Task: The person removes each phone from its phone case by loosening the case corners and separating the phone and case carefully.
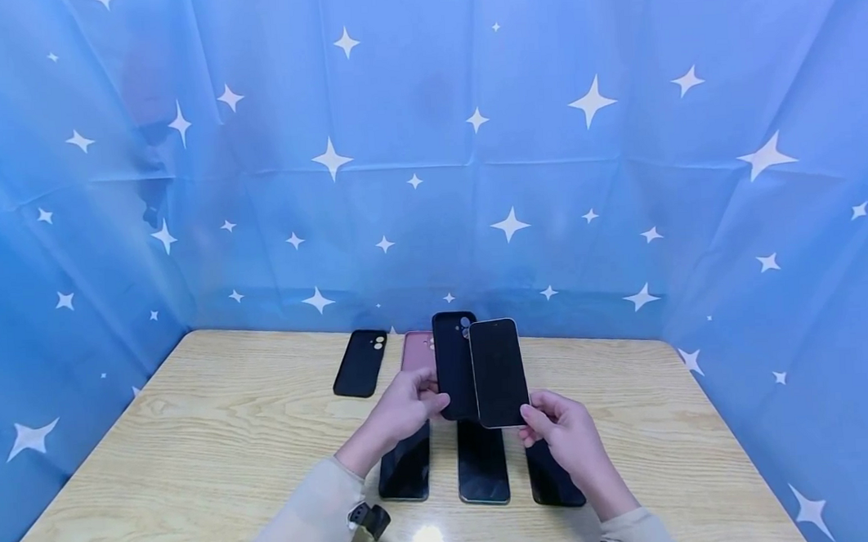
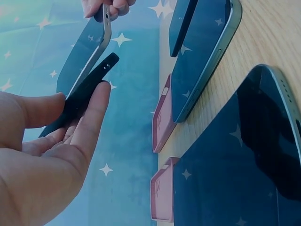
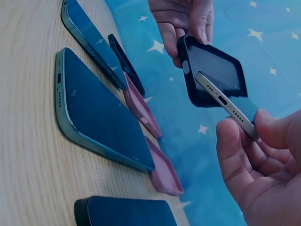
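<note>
My left hand point(image 1: 406, 405) pinches a black phone case point(image 1: 454, 372) by its left edge, thumb on one side and fingers on the other. The open inside of the case faces me, camera cutout at the top. A phone point(image 1: 500, 374) with a dark screen and silver frame is held by its lower right corner in my right hand point(image 1: 566, 434). Both are raised above the table, and the phone's left edge overlaps the case. In the right wrist view one end of the phone point(image 3: 225, 102) lies across the case's opening point(image 3: 218, 66), tilted to it.
Several dark-screened phones lie in a row near me: left point(image 1: 406, 466), middle point(image 1: 483, 465) and right point(image 1: 551, 478). Behind them are a pink case point(image 1: 418, 350) and a black case point(image 1: 360, 363). A second pink case point(image 3: 164, 172) shows in the wrist views. A starred blue curtain point(image 1: 418, 255) borders the table.
</note>
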Demonstrator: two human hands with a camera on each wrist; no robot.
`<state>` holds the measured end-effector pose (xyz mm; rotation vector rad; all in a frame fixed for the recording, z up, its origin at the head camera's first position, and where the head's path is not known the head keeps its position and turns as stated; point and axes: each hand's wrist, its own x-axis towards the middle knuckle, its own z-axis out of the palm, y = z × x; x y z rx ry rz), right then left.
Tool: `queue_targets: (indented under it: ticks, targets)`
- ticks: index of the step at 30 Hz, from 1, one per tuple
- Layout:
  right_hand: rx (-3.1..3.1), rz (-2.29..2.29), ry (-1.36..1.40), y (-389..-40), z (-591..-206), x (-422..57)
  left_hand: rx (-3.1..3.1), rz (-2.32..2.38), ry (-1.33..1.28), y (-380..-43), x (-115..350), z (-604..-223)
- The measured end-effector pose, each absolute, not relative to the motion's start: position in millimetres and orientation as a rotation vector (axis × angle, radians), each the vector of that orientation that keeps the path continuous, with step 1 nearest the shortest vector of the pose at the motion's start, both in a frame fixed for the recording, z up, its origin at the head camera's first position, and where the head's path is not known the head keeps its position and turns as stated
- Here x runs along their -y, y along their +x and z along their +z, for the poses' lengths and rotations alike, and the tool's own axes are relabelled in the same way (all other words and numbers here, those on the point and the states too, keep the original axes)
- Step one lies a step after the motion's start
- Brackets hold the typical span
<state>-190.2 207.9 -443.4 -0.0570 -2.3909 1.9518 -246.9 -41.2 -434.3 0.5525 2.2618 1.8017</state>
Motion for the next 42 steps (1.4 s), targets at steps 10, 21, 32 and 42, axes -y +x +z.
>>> queue_targets:
  ticks: [10,21,32,42]
  targets:
    - [2.419,1.891,-0.099,-182,-443,-222,-2.245,1.787,0.557,-250,35,-433]
    - [2.417,1.862,-0.138,-174,-445,-239,-2.191,1.787,0.578,-258,23,-429]
    - [2.414,1.802,-0.18,-160,-449,-261,-2.108,1.817,0.578,-264,6,-426]
    - [2.546,1.729,-0.359,-149,-449,-285,-2.118,1.81,0.551,-268,-10,-423]
